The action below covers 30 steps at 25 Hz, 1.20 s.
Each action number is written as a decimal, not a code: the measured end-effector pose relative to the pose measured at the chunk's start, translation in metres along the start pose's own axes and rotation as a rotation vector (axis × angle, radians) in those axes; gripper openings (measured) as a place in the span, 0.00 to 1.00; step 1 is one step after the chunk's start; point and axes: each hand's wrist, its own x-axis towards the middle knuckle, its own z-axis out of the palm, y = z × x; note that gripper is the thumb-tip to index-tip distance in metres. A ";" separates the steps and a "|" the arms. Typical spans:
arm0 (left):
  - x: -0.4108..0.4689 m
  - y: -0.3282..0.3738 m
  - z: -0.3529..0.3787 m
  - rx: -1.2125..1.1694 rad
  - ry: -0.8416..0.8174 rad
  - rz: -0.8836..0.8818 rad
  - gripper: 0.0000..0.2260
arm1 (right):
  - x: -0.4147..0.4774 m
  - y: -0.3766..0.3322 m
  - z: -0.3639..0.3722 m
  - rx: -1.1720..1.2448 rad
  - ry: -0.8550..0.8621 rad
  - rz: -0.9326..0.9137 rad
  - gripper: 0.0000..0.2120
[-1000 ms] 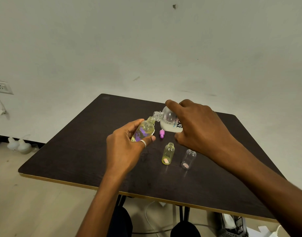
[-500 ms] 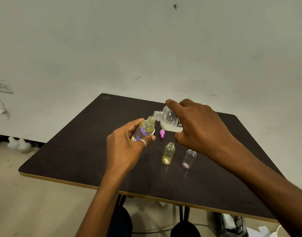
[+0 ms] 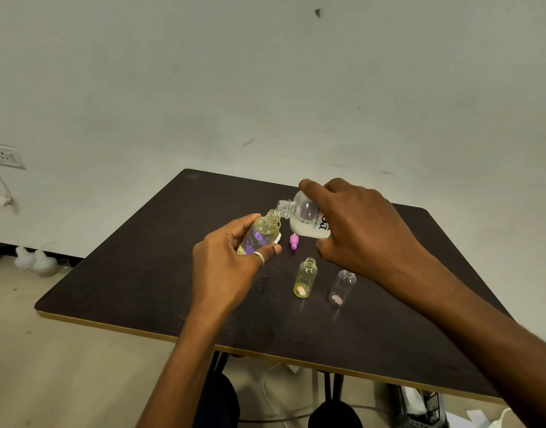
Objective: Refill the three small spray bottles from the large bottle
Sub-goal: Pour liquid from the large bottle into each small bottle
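My left hand [image 3: 227, 267] grips a small clear bottle [image 3: 262, 231] with a purple print, tilted, holding yellowish liquid. My right hand [image 3: 355, 227] holds the large clear bottle [image 3: 305, 216] tipped on its side, its open neck touching the small bottle's mouth; pale liquid pools in its lower side. On the dark table [image 3: 126, 273] stand two more small open bottles: one with yellowish liquid [image 3: 305, 278] and a clear one [image 3: 342, 287] to its right. A pink spray cap [image 3: 293, 241] lies between the hands.
The table's near edge runs below my forearms. On the floor at far left sit pale bottles [image 3: 37, 261]. A wall socket [image 3: 4, 156] with a cable is at left. A black basket [image 3: 420, 406] and cables lie under the table.
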 end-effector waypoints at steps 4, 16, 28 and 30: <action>0.000 0.000 0.000 -0.013 0.000 -0.001 0.27 | 0.000 -0.001 -0.002 0.009 -0.007 0.001 0.34; 0.000 -0.003 0.001 -0.032 -0.003 -0.012 0.27 | 0.000 -0.002 -0.003 0.009 -0.018 0.000 0.34; -0.002 -0.002 0.004 -0.105 -0.007 -0.026 0.24 | -0.003 0.001 0.007 0.165 0.015 0.049 0.35; -0.002 -0.001 0.004 -0.114 -0.005 -0.024 0.24 | -0.004 0.001 0.012 0.206 0.026 0.061 0.36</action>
